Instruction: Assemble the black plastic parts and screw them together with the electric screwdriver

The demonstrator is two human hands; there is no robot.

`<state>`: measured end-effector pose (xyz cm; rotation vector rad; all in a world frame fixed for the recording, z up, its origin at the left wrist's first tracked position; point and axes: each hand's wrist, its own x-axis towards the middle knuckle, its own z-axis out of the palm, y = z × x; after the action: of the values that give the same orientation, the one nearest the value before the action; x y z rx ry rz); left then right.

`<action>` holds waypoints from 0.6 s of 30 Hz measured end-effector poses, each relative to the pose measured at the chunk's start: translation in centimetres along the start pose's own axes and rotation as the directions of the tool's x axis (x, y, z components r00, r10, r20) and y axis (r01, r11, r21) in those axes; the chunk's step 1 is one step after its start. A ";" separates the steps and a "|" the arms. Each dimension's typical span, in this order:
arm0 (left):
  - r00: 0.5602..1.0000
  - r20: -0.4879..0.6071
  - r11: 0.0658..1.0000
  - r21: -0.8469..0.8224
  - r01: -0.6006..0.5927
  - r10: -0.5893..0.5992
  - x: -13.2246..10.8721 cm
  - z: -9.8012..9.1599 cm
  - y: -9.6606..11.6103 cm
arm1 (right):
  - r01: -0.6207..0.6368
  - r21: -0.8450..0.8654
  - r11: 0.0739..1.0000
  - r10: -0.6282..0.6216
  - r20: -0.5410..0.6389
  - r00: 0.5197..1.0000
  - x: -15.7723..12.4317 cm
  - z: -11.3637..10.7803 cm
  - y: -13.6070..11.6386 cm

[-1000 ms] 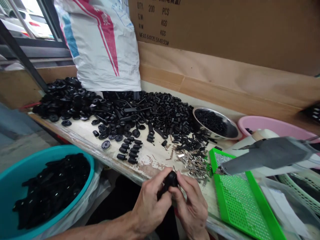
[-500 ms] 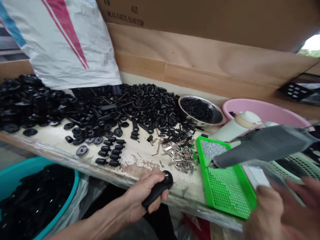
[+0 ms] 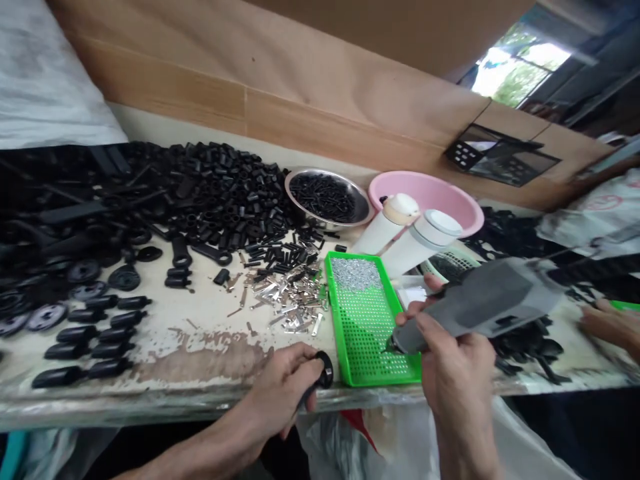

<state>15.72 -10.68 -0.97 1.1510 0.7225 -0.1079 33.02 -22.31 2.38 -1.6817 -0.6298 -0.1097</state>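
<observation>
My left hand [image 3: 285, 380] is closed around a black plastic handle part [image 3: 325, 370] with a round end, just over the table's front edge. My fingers hide most of it. My right hand [image 3: 457, 367] grips a grey electric screwdriver [image 3: 495, 297], which points left and down. Its tip is over the lower part of a green perforated tray [image 3: 343, 340]; whether they touch I cannot tell. Small silver screws [image 3: 356, 273] lie at the tray's far end. Flat metal pieces [image 3: 295, 300] and short black pins [image 3: 280, 250] are scattered left of the tray.
Black sleeves [image 3: 225, 193] are heaped behind, near a steel bowl [image 3: 367, 215] of black pins. White bottles [image 3: 423, 240] and a pink basin [image 3: 470, 213] stand behind the tray. Black cylinders [image 3: 110, 333] lie in rows at left. Another person's hand [image 3: 607, 327] is at far right.
My view has swung to the right. My right hand, blurred and apart from the screwdriver before, now grips it. The screwdriver's tip sits lower over the tray. My left hand keeps the handle part.
</observation>
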 end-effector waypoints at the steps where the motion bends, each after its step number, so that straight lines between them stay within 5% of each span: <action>1: 1.000 -0.001 0.999 0.042 -0.008 0.008 0.5 0.2 0.2 | -0.028 -0.006 1.000 0.028 -0.003 1.000 0.0 -0.1 0.3; 10: 0.997 0.029 0.967 0.248 0.060 -0.069 1.8 0.7 1.6 | -0.125 0.125 0.984 0.128 -0.012 0.992 -0.3 2.0 1.1; 18: 0.998 0.060 0.965 0.264 0.002 -0.018 2.3 0.7 1.0 | -0.105 0.164 0.981 0.123 -0.104 0.987 -0.1 1.0 2.5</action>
<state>18.28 -10.20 -1.32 1.3922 0.6721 -0.2534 33.83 -21.59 -0.12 -1.5423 -0.4437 -0.0709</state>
